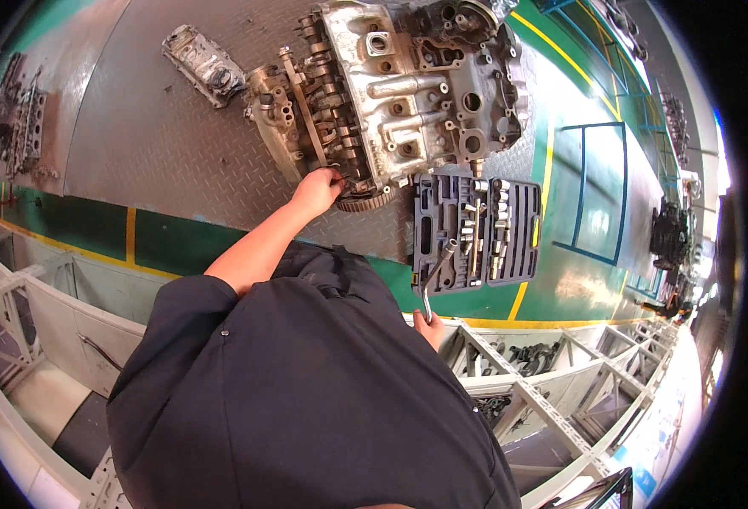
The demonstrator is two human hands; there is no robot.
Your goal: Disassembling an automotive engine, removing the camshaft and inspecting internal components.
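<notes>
A large metal engine lies on the tread-plate surface ahead of me, its row of camshaft lobes exposed. My left hand reaches to the near end of that row, beside a toothed wheel. Its fingers are closed there, and what they pinch is hidden. Low on the right, my right hand grips a bent metal socket wrench by its lower end. The wrench points up in front of an open tool case with several sockets and a ratchet inside.
A dirty metal cover lies left of the engine on the tread plate. More engine parts sit at the far left. Pale metal shelving with bins runs close around my body. A blue frame is marked at the right.
</notes>
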